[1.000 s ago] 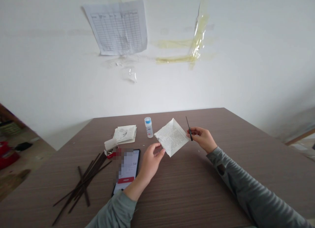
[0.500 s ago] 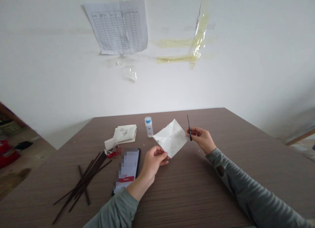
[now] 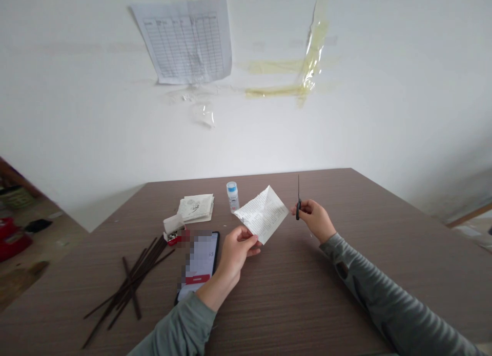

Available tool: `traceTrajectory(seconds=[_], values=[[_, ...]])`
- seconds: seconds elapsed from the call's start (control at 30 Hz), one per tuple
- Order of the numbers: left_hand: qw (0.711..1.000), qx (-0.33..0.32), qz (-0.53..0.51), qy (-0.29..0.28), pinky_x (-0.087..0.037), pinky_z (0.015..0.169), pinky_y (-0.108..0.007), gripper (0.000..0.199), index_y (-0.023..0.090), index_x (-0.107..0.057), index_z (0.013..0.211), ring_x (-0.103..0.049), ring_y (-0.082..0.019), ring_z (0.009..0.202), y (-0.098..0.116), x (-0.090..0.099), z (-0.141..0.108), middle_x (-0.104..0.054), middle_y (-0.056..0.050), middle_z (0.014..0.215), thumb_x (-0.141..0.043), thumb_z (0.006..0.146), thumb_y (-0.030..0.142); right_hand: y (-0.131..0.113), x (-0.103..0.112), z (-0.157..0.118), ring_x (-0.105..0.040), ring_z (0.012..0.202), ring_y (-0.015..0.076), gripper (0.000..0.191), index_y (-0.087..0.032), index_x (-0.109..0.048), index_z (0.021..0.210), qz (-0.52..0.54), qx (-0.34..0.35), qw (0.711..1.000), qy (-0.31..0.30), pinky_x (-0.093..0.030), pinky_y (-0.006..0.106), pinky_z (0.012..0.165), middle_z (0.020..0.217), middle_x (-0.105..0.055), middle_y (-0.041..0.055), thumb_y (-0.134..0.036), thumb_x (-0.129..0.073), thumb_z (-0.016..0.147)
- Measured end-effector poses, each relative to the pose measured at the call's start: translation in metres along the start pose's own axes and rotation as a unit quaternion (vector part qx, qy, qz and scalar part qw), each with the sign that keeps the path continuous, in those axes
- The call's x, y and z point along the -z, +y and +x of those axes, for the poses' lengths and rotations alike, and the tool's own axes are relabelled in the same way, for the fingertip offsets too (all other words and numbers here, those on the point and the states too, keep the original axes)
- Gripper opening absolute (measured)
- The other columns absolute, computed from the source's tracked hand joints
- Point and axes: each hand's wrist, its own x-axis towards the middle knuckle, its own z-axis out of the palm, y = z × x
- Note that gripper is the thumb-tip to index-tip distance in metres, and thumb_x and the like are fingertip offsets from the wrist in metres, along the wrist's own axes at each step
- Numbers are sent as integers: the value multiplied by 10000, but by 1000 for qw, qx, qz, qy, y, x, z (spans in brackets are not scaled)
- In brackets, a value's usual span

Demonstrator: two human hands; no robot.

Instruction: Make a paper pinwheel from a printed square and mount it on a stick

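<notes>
So, my left grip (image 3: pixel 239 250) is closed narrow, pinching the lower corner of a folded sheet of printed paper (image 3: pixel 262 214) at twelve o'clock, held up over the brown wood-grain surface (image 3: pixel 303 305). The sheet is creased, with lines of small text across it. My right grip (image 3: pixel 315 220), at one o'clock, holds a thin black tool (image 3: pixel 299 192) upright between thumb and fingers; it is too small to tell its exact kind. The tool stands just beside the sheet's right corner, not touching it. Both forearms come in from below in grey sleeves (image 3: pixel 384 289).

Around them on the surface, a small bottle (image 3: pixel 232 197) with a blue cap stands just left of twelve. A stack of papers (image 3: pixel 195 207) lies at eleven, with a small open box (image 3: pixel 172 229) showing red inside at its near edge. A phone (image 3: pixel 199 258) lies face up near my left hand, its screen partly blurred. Thin dark sticks (image 3: pixel 128 294) lie crossed in a loose pile at ten. Beyond, a ruled sheet (image 3: pixel 186 38) hangs on the white wall (image 3: pixel 96 115), with yellowed tape (image 3: pixel 307 54) to its right.
</notes>
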Motion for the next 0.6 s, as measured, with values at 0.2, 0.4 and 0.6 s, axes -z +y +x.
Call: traceTrajectory(seconds=[0.2,0.4,0.6], values=[[999,8,-29,21,-737,699,-285,352,184,-842,781,-854,-215,819,2,0,2,-859,-47,847,-1188,718,200,-5,0,-7,-867,891,343,371,-250,-966,916,-80,-8,997,-14,-658,458,842,904,-964,102,-599,-1004,797],[997,-1,-60,41,-736,694,-276,385,189,-809,776,-854,-206,817,1,0,4,-858,-33,843,-1192,739,185,-11,-5,-22,-883,878,338,239,-286,-901,786,-87,-26,994,-64,-670,444,860,875,-963,77,-487,-1028,754],[995,-26,-75,53,-760,747,-308,459,208,-802,837,-897,-234,863,-3,3,7,-878,-28,888,-1229,692,296,-16,-15,-41,-865,809,288,369,-291,-868,1039,-64,-52,990,-111,-693,410,834,870,-957,24,-344,-1065,731]])
